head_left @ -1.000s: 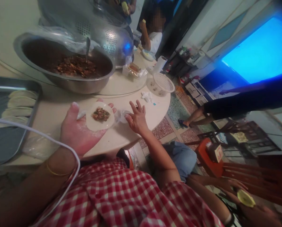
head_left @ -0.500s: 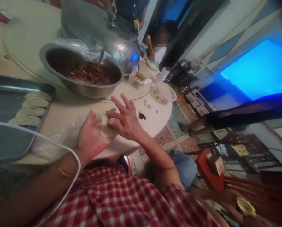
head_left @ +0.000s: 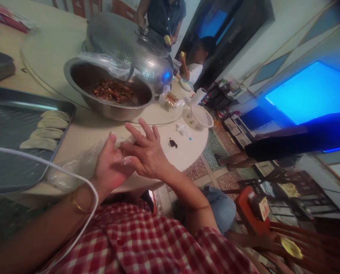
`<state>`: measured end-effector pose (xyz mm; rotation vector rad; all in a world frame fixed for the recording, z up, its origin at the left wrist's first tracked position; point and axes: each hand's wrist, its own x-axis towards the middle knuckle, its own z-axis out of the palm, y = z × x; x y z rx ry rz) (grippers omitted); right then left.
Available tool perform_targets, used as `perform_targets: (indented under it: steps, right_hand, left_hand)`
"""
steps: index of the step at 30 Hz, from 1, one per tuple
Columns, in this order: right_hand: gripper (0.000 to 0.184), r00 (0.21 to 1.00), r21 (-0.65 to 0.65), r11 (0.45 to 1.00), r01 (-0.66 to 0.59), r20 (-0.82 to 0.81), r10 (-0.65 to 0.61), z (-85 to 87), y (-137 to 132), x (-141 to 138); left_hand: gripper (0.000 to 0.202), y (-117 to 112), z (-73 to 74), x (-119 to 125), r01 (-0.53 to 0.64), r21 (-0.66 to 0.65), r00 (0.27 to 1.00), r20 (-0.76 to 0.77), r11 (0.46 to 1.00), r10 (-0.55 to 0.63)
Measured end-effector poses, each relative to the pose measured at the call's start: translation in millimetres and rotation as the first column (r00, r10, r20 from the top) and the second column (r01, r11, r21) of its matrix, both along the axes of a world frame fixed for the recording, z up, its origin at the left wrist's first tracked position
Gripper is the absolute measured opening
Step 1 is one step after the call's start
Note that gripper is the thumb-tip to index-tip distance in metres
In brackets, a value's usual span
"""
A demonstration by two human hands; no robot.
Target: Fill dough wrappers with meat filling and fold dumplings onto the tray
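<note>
Over the near edge of the table (head_left: 184,160), our cupped left hand (head_left: 113,167) meets our spread right hand (head_left: 150,156) (dough between them is hidden; we cannot tell the grip). Room opens toward three o'clock; filling (head_left: 111,91) fills part of the bowl (head_left: 110,109) at eleven, dumplings (head_left: 52,122) the tray (head_left: 10,125) at ten.

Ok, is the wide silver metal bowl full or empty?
Partly filled: in the wide silver metal bowl, chopped reddish-brown mixture lies low, with bare inner wall showing beside it.
</note>
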<state>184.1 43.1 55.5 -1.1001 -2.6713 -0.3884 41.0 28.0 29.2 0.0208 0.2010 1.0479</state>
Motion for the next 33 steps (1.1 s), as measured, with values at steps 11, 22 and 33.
perform_targets:
  steps: [11, 22, 33]
  right_hand:
    - [0.071, 0.995, 0.189, 0.981, -0.032, -0.082, 0.048, -43.2, -26, 7]
    - [0.063, 0.988, 0.058, 0.997, 0.044, -0.149, -0.035, -42.7, -31, 9]
    - [0.039, 0.872, -0.043, 0.934, 0.354, -0.345, -0.347, -65.3, -6, 80]
  left_hand:
    - [0.071, 2, 17.2, 4, -0.092, -0.067, 0.985, -0.151, 0.994, 0.081]
    - [0.067, 3, 16.4, 7, -0.112, -0.033, 0.975, -0.195, 0.993, 0.104]
    - [0.066, 12, 15.5, 9, -0.255, -0.073, 0.944, -0.234, 0.964, 0.232]
